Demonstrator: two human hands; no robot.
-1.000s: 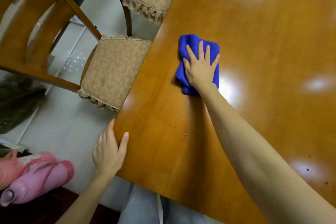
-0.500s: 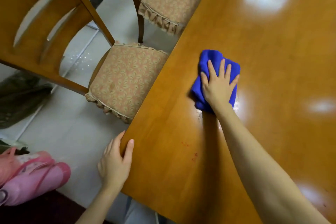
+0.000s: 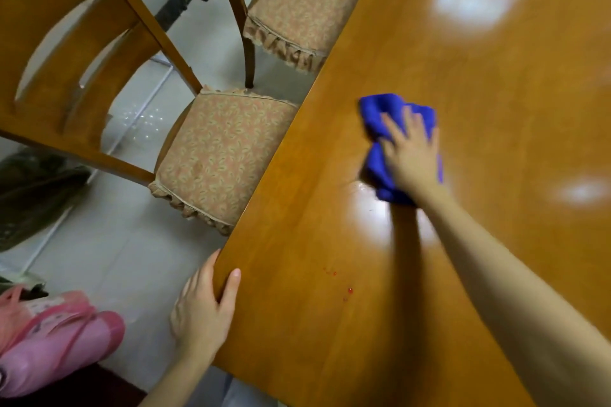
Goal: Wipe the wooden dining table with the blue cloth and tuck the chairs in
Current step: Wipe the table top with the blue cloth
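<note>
Right hand point(image 3: 413, 155) spread flat on blue cloth point(image 3: 377, 172) near wooden dining table's point(image 3: 496, 76) left edge, left hand point(image 3: 201, 311) gripping table corner, thumb on top, two cushioned chairs point(image 3: 221, 155) alongside

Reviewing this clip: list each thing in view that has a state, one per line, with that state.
blue cloth: bunched, flat on the table under the right hand
right hand: fingers spread, pressing the cloth
left hand: gripping the table's corner edge
wooden table: glossy, small red spots near the corner, unwiped
near chair: seat mostly out from the table
far chair: seat partly under the table edge
</note>
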